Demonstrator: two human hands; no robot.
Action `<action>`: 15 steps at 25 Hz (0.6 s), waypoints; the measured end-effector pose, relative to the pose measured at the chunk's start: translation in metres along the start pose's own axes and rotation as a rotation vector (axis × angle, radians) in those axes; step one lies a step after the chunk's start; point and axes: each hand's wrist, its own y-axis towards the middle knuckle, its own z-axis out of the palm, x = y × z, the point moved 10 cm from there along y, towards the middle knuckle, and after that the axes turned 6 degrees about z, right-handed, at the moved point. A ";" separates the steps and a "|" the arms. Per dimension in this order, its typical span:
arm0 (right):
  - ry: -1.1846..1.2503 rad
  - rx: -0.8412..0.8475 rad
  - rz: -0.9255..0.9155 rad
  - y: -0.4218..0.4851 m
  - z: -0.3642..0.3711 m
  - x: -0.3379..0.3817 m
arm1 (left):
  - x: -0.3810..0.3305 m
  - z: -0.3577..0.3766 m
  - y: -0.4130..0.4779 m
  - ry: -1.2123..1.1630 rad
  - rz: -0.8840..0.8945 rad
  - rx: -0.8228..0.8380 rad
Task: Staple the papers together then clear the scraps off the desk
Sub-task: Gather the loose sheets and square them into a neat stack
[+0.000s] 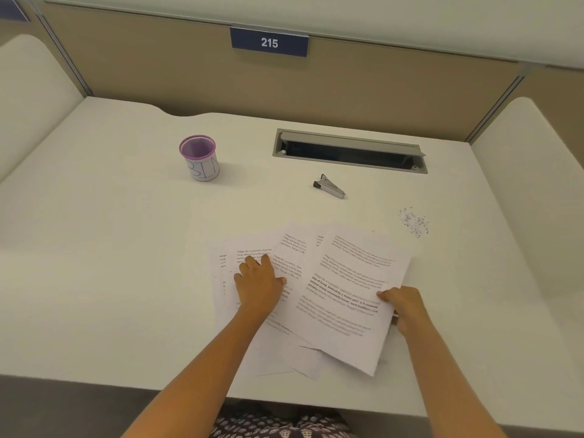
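Pressing flat on the fanned papers (347,279), the left hand (257,279) has its fingers nearly straight. Right hand (403,306) pinches the top sheet's right edge, thumb on top, fingers curled under. Papers: printed, overlapping, unaligned, at 6 o'clock on the desk (110,248). Stapler (329,186) at their 12 o'clock; scraps (414,222) at 2 o'clock. Purple mesh cup (199,158) at 11 o'clock, only mesh visible inside.

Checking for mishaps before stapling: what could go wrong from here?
The papers lie fanned and askew under the left hand; stapled unsquared, some sheets may miss the staple. The right hand pinches only the top sheet's edge, which could crease. Sweeping sheets rightward could scatter the scraps.
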 end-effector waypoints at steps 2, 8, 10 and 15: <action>-0.086 -0.014 -0.064 -0.002 0.019 -0.009 | 0.003 -0.003 0.001 -0.050 -0.027 0.009; -0.357 -0.121 -0.185 -0.007 0.064 -0.012 | 0.003 0.002 0.002 -0.156 -0.081 0.056; -0.405 -0.140 -0.178 -0.006 0.068 -0.013 | 0.003 0.001 0.003 -0.213 -0.093 0.053; -0.419 -0.150 -0.179 -0.008 0.068 -0.014 | -0.006 -0.001 -0.001 -0.476 -0.065 0.079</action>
